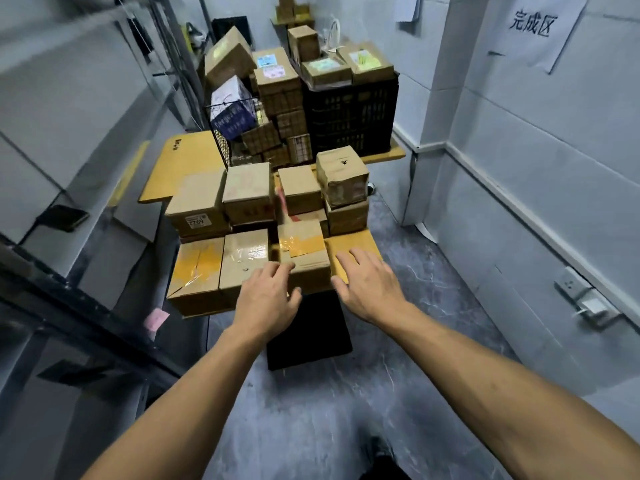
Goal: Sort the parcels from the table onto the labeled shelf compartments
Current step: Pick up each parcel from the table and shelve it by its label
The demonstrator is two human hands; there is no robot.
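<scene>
Target box [304,244], with yellow tape on top, sits at the near edge of the tabletop [360,242], rightmost in the front row. Your left hand [266,296] has it: fingers curled over the near-left top edge, thumb on the front face. Your right hand [367,285] is spread flat, fingers straight over bare tabletop just right of the box, holding nothing. Can't tell whether the thumb touches the box side. Two more parcels [221,265] sit touching the box on its left, with a stacked second row right behind. Further back are a wire basket [221,147] and a black crate [353,119], both loaded with boxes. Shelf [52,140] runs along your left. Paper sign [533,29] is on the right wall.
</scene>
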